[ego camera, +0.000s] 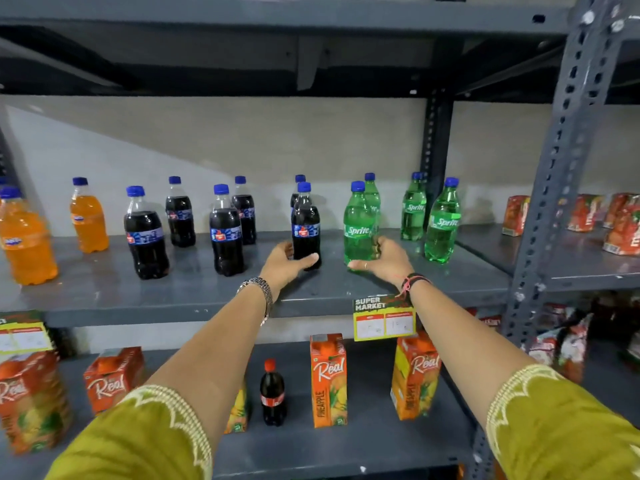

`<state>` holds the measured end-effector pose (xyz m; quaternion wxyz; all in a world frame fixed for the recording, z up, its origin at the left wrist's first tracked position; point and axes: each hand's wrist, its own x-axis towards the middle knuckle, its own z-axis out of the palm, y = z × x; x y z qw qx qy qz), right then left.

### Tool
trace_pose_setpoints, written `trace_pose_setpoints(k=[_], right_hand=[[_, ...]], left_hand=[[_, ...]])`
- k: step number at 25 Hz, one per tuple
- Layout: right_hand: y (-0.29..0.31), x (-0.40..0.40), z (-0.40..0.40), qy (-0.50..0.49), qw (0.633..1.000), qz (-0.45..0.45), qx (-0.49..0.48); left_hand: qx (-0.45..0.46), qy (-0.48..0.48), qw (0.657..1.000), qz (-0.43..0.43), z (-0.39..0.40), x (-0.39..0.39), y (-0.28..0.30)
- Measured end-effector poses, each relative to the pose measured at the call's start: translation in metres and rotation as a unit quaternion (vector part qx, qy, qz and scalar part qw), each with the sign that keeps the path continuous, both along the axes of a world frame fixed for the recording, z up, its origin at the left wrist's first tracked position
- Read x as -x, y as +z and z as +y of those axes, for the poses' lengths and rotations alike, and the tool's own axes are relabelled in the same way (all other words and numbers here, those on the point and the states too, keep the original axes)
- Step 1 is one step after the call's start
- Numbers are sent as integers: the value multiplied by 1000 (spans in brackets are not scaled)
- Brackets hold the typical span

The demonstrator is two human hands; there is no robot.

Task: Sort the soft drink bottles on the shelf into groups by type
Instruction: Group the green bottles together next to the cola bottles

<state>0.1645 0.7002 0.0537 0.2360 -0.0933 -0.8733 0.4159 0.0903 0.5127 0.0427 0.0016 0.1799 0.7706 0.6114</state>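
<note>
Grey steel shelf (pixel 173 292) in front of me carries the soft drink bottles in a loose row, all upright with blue caps. My left hand (pixel 285 259) is curled around the base of a dark cola bottle (pixel 306 230) near the middle of the shelf, thumb lying across its front and fingers behind it, so the hand is closed on it. My right hand (pixel 382 256) wraps the lower part of a green Sprite bottle (pixel 358 223) just beside the cola one, fingers pressed on its right side and thumb low at its base, gripping it too. Both bottles stand on the shelf, close but apart.

Behind my cola bottle another dark one (pixel 298 188) peeks out. Further left stand four more dark bottles in two pairs (pixel 147 233) (pixel 227 233), and at the far left two orange soda bottles (pixel 88 216) (pixel 26 237). To the right of my Sprite stand three more green bottles, one right behind it (pixel 372 192) and two off to the right (pixel 443 221).

A yellow price tag (pixel 383 318) hangs from the shelf edge under my right wrist. On the shelf below are Real juice cartons (pixel 327 379) and one small red-capped cola bottle (pixel 273 393).
</note>
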Motion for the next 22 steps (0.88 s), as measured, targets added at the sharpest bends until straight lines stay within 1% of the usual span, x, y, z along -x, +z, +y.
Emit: trace_pose_setpoints(k=[2, 6, 8, 13, 17, 19, 22], right_hand=[[-3, 0, 13, 2, 1000, -5, 9], [-6, -4, 38, -24, 1000, 0, 18], [-5, -9, 40, -20, 999, 2, 31], [-8, -8, 43, -25, 997, 27, 60], [-11, -9, 42, -38, 998, 29, 46], [-10, -11, 43, -31, 998, 25, 43], [-5, -19, 43, -4, 997, 21, 68]], left_hand=[[5, 5, 1000, -7, 6, 3, -1], [5, 21, 1000, -8, 8, 4, -1], [3, 27, 1000, -7, 8, 4, -2], [32, 41, 999, 16, 3, 3, -6], [59, 55, 996, 38, 0, 2, -8], [62, 56, 996, 39, -1, 4, -9], [52, 35, 997, 34, -6, 9, -8]])
